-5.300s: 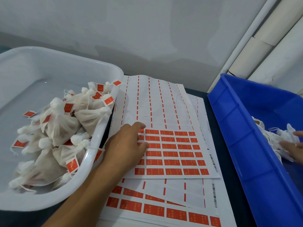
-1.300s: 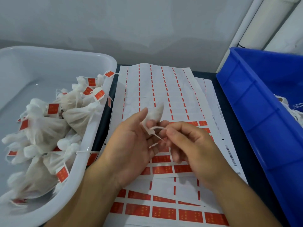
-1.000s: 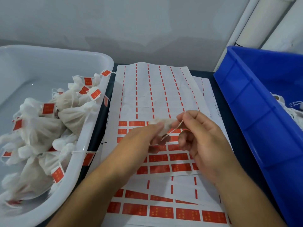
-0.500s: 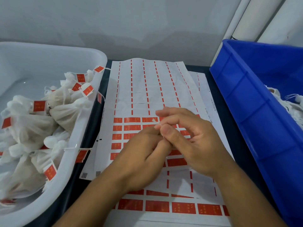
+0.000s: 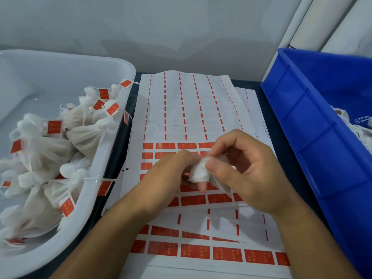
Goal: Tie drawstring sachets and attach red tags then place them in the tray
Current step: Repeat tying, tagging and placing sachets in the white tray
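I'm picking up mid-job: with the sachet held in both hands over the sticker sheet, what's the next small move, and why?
Probably finish cinching and knotting the neck. Both the left hand and right hand grip the sachet, and no red tag shows on it, unlike the tagged sachets in the white tray.

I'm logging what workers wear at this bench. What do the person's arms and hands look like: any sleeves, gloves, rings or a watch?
Both forearms are bare up to the frame edge, with no sleeves showing. The left hand and the right hand wear no gloves, and no ring, watch or wristband shows. The visible nails look short and unpainted.
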Tool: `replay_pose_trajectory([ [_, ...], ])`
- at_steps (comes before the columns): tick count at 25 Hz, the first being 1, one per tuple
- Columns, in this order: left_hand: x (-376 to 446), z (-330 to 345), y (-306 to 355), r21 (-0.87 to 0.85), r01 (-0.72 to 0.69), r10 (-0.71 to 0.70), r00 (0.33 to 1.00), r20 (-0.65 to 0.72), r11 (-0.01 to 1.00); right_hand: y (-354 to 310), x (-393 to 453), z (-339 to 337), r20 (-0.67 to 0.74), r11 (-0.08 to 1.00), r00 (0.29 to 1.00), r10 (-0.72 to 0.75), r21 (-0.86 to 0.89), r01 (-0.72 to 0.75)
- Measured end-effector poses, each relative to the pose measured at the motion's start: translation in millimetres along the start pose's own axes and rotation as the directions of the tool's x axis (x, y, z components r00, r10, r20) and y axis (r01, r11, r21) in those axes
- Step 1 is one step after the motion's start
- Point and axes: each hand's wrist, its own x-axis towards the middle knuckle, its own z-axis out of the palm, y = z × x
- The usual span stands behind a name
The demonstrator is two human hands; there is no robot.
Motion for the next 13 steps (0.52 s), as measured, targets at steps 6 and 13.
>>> replay_pose_trajectory([
  [6,2.3,-10.6,0.3,-0.053,0.041,-0.043,0.999,-0.028,0.998,0.0,-0.7,-3.5,0.099,0.973,0.993,-0.059,-0.216,0.079],
  [13,-0.1,-6.5,9.4,-0.203,0.139,-0.129,0.99,0.065,0.969,-1.1,-5.7,-6.5,0.132,0.93,0.987,-0.091,-0.343,0.131],
])
